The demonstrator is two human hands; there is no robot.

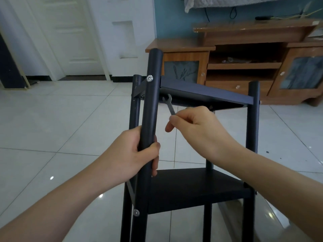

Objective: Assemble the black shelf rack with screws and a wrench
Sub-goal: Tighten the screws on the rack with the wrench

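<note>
1. Shelf rack [192, 187] stood upright on the tiled floor [52, 119] in the middle of my view, black, with round posts and two shelves.
2. My left hand [132, 154] was wrapped around the near left post [150, 105], fingers curled tight on it, between the upper shelf [206, 92] and the lower one.
3. My right hand [197, 124] pinched the handle of a small grey wrench [168, 103] between thumb and fingertips, just right of that post.
4. The wrench pointed up and to the left, its open end under the near left corner of the upper shelf; I could not tell whether it sat on a nut.
5. A silver screw head [149, 78] showed on the near left post at the upper shelf's level, and a second screw head [136, 212] showed low down beside the lower shelf.
6. A wooden TV cabinet [244, 55] stood against the blue wall at the far right, and a white door [70, 32] was at the far left.
</note>
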